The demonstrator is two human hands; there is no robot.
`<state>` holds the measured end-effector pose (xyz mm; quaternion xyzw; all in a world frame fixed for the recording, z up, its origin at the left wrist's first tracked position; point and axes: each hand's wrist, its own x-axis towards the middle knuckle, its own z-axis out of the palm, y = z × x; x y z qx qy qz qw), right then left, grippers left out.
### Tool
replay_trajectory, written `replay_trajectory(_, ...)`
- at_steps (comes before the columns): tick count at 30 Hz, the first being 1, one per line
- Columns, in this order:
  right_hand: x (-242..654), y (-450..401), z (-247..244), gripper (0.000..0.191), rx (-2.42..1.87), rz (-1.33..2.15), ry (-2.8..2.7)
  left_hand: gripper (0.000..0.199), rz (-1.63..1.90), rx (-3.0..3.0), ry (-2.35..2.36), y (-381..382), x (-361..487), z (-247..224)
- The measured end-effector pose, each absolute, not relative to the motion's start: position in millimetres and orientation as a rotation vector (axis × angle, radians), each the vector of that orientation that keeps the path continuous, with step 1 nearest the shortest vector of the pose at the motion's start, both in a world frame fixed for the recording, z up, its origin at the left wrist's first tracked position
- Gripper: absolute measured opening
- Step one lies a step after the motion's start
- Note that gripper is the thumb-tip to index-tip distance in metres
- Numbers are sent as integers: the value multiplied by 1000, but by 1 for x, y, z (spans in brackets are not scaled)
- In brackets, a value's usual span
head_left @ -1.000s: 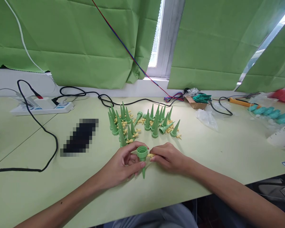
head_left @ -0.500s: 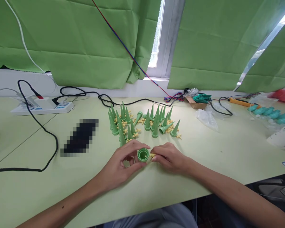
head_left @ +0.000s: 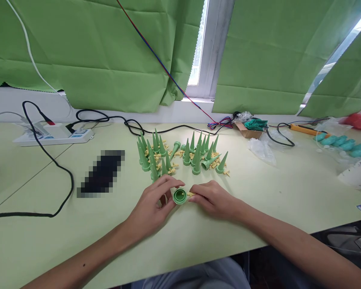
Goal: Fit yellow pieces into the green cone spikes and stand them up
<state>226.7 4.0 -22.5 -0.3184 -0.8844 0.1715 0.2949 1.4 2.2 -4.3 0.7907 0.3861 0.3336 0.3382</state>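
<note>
My left hand (head_left: 153, 200) is closed round a green plastic watering spike (head_left: 179, 196), whose round hollow end faces me. A bit of yellow shows inside that opening. Thumb and forefinger of my right hand (head_left: 212, 197) pinch a small yellow valve (head_left: 191, 194) at the spike's right side; it appears to pass through the wall. Just beyond my hands stand several more green spikes (head_left: 196, 162), most with tips up and a few lying over. Small yellow valves (head_left: 226, 173) are scattered among them.
A pixelated dark shape (head_left: 102, 174) lies on the table (head_left: 246, 237) to the left. Behind it are a power strip (head_left: 55, 136) and a black cable (head_left: 69, 176). At the back right sit a small cardboard box (head_left: 249, 131), clear plastic bags (head_left: 262, 151) and teal objects (head_left: 343, 142).
My left hand and the spike have shifted slightly left, and the left fingers have loosened a little. More yellow shows inside the spike's opening. My right hand keeps its pinch on the valve.
</note>
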Motion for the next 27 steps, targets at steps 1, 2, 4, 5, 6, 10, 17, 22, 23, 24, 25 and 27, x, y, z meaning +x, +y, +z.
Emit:
replay_trajectory(1,227,4,-23,39,-854,460,-2352,18,860,2029,1034,3,2,-4)
replay_trajectory(2,226,4,-23,39,-858,462,-2350,15,846,1997,1059,3,3,-4)
replay_trajectory(4,227,4,-23,40,-862,463,-2350,14,808,1920,1089,4,3,-4)
replay_trajectory(5,227,4,-23,40,-862,464,-2353,16,790,1872,1094,4,4,-5)
replay_trajectory(6,227,5,-23,41,-860,463,-2356,18,772,1813,1090,5,4,-6)
replay_trajectory(10,227,5,-23,42,-856,457,-2365,24,686,1559,1022,5,4,-10)
replay_trajectory(17,227,5,-23,42,-859,431,-2354,34,618,1412,919,9,6,-12)
replay_trajectory(22,227,5,-23,42,-846,393,-2357,46,582,1282,905,10,9,-8)
replay_trajectory(23,228,5,-23,42,-841,389,-2361,48,578,1262,912,10,9,-6)
replay_trajectory(24,228,5,-23,42,-837,389,-2362,50,571,1243,918,9,9,-5)
replay_trajectory(25,228,5,-23,42,-830,393,-2361,53,555,1226,921,9,9,-4)
replay_trajectory(27,228,5,-22,43,-816,418,-2356,59,508,1204,912,8,8,-3)
